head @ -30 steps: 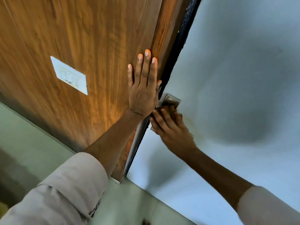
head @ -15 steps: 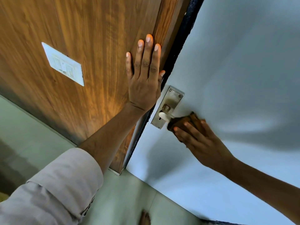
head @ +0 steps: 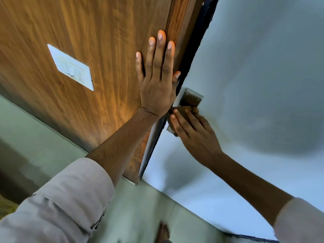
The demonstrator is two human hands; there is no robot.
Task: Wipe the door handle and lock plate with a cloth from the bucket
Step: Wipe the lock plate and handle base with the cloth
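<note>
A metal lock plate point(head: 192, 99) with two screws at its top sits at the left edge of the pale blue door point(head: 254, 76). My right hand point(head: 194, 135) presses a brown cloth point(head: 184, 110) flat over the plate's lower part; the handle is hidden under the cloth and hand. My left hand point(head: 157, 81) lies flat with fingers spread on the wooden panel point(head: 96, 41) beside the dark door frame point(head: 194, 42), holding nothing. The bucket is out of view.
A white switch plate point(head: 71, 67) is fixed on the wooden panel to the left. Pale tiled floor point(head: 145, 213) lies below, with a bare foot point(head: 163, 232) at the bottom edge.
My right hand has slid the cloth from the handle's right end back left over the lock plate, covering the handle again. My left hand stays on the wood.
</note>
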